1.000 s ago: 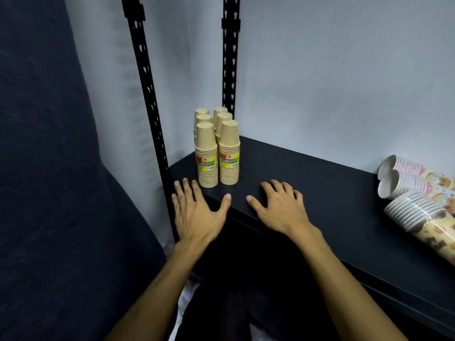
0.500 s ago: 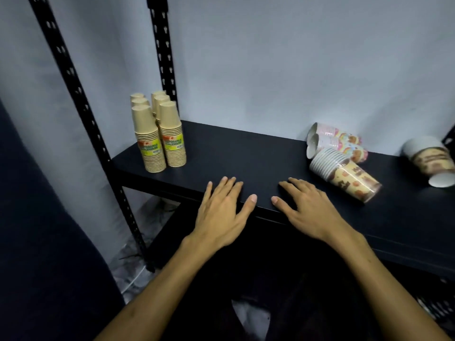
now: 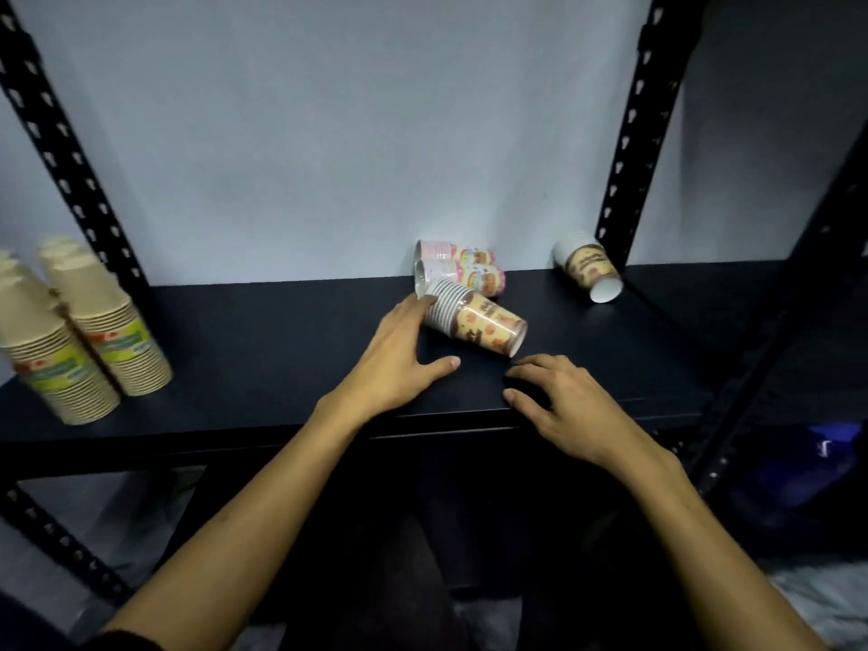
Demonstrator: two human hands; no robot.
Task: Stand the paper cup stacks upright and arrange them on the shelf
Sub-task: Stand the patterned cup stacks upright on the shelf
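View has swung right since 1 s ago. Left hand has reached the near tipped cup stack, fingers straight, touching its rim end. Right hand loosely spread, empty. 4 stacks lie tipped on shelf; uprighting starts here.

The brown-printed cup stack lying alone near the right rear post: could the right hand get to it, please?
Probably yes: the shelf between the right hand and that cup stack looks bare, so nothing blocks a forward reach.
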